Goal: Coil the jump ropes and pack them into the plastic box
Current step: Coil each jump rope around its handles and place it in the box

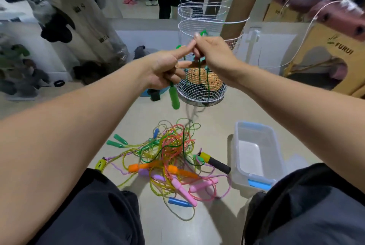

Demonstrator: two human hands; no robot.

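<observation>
**Green rope lifted clear of pile; coiling in hand**

Obs: Both hands raised at chest height over the floor (217,110). Left hand (164,69) has its grip curled around the green jump rope (199,75), forefinger extended; one green handle (174,97) hangs just below that hand. Right hand (212,53) pinches the cord narrowly between thumb and fingers, close against the left. Two or more strands drop from the hands; one trails down into the pile of tangled ropes (169,158) on the floor between the knees. The second handle of this rope: cannot tell where it is.

Plastic box (256,154) sits on the floor to the right of the pile, lid off, nothing visible inside.

Judgement: early in task, no rope packed. The trailing strand looks caught among the others.

Method note: free the tail before winding further; a hard pull would likely drag the whole tangle up. Keep the left hand as the fixed anchor, let the right lay even loops, and keep the loops small enough for the box. Bring both handles together last.
</observation>
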